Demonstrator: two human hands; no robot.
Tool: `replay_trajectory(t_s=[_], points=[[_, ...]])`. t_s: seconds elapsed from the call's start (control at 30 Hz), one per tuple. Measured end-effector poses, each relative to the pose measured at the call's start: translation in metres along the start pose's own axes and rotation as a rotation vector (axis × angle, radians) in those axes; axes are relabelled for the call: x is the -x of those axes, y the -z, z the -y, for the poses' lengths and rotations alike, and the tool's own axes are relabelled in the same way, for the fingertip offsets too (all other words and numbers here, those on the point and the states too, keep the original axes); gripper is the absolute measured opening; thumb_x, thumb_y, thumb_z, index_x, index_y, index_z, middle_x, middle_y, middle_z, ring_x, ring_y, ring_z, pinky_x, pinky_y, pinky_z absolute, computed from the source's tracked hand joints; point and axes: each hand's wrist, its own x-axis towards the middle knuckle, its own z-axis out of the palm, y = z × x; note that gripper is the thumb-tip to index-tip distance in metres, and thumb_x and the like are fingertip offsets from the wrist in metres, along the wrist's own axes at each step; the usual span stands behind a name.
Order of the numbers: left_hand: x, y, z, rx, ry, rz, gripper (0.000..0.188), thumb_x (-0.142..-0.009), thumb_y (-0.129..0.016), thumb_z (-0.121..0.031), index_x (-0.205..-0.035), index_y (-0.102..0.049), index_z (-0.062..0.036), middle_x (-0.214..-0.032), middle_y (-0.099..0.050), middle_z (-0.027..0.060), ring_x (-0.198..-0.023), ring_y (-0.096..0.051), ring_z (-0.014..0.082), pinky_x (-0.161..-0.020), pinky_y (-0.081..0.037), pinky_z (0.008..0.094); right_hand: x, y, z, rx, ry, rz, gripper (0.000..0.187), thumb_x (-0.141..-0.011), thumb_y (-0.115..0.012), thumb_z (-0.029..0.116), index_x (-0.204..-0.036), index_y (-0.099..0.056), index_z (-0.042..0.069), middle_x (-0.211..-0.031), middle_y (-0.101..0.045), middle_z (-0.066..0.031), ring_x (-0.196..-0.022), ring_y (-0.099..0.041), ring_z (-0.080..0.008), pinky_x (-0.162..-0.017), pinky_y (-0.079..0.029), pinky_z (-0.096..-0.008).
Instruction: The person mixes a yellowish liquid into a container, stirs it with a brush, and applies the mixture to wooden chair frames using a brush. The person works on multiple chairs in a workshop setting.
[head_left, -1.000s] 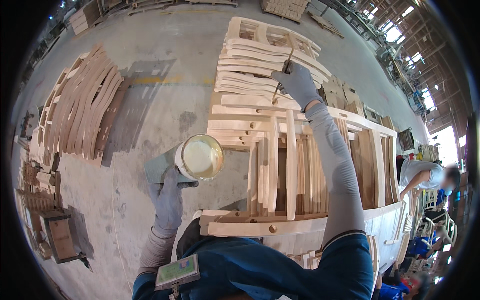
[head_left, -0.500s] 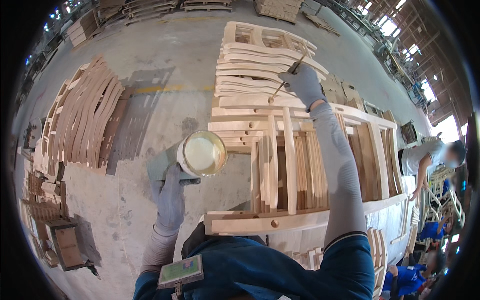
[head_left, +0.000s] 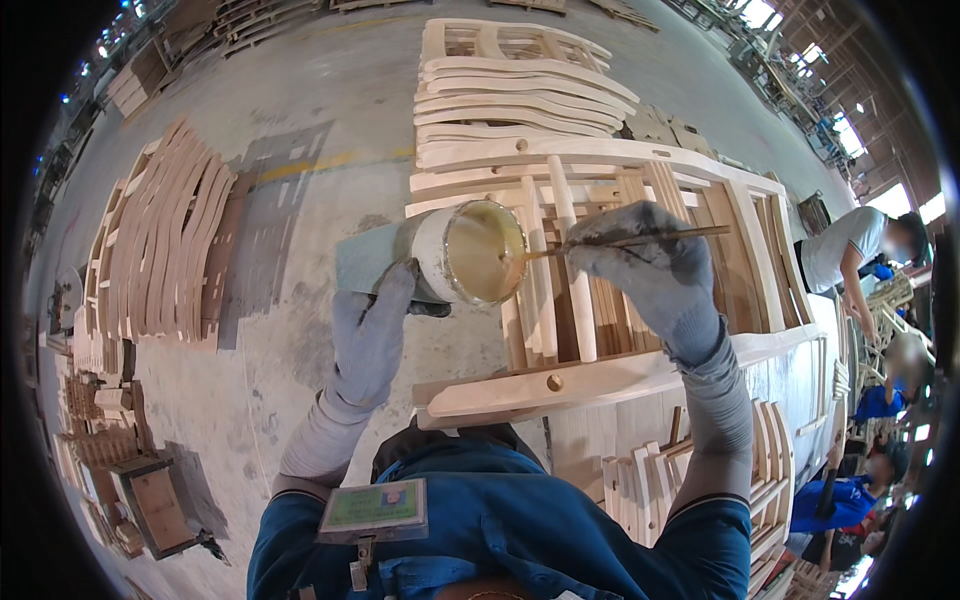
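Note:
My left hand (head_left: 370,345), in a grey glove, is closed around a white pot (head_left: 433,252) tilted toward the right. Pale yellowish, glue-like liquid (head_left: 478,255) lies inside it. A grey-green sheet (head_left: 375,262) sits between the pot and my left fingers. My right hand (head_left: 650,265), its glove stained dark at the fingers, pinches a thin wooden stick (head_left: 690,235). The stick's tip is at the pot's right inner edge. Under my right arm stand pale wooden chair frames (head_left: 620,378) with round holes in their rails.
More curved wooden parts (head_left: 520,90) are stacked at the far side. Another stack (head_left: 165,240) stands on the concrete floor at left, with a wooden box (head_left: 160,505) nearer me. A co-worker (head_left: 850,245) bends at right; other people (head_left: 835,500) are lower right.
My right hand has come back from the hole in the far rail to the pot, bringing the stick's tip to it. My left hand has raised the pot and moved it right.

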Motion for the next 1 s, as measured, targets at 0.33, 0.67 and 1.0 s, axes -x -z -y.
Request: replay_trajectory(t_s=[0.33, 0.67, 1.0], points=[[-0.006, -0.039, 0.014, 0.122, 0.143, 0.169, 0.028, -0.093, -0.045, -0.01, -0.113, -0.054, 0.0077, -0.091, -0.064, 0.0124, -0.074, -0.064, 0.0183, -0.064, -0.056, 0.031, 0.012, 0.055, -0.063, -0.847, -0.082, -0.018, 0.022, -0.094, -0.051, 0.014, -0.106, -0.055, -0.003, -0.101, -0.062, -0.0182, -0.092, -0.064, -0.0246, -0.081, -0.057, -0.0341], [-0.034, -0.073, 0.047, 0.175, 0.233, 0.171, 0.029, -0.094, -0.041, -0.009, -0.11, -0.054, 0.0117, -0.092, -0.064, 0.0139, -0.072, -0.065, 0.0196, -0.061, -0.058, 0.0315, -0.023, 0.125, -0.086, -0.731, -0.068, -0.147, 0.025, -0.092, -0.057, 0.019, -0.103, -0.056, -0.003, -0.093, -0.062, -0.0133, -0.083, -0.063, -0.0212, -0.073, -0.057, -0.0328], [-0.053, -0.059, 0.057, 0.146, 0.23, 0.099, 0.03, -0.095, -0.041, -0.012, -0.116, -0.051, 0.007, -0.103, -0.063, 0.0146, -0.08, -0.065, 0.0189, -0.062, -0.058, 0.0312, -0.149, 0.251, -0.09, -0.088, 0.133, -0.64, 0.032, -0.081, -0.069, 0.018, -0.093, -0.059, -0.009, -0.08, -0.063, -0.0153, -0.067, -0.065, -0.0206, -0.06, -0.058, -0.0287]])
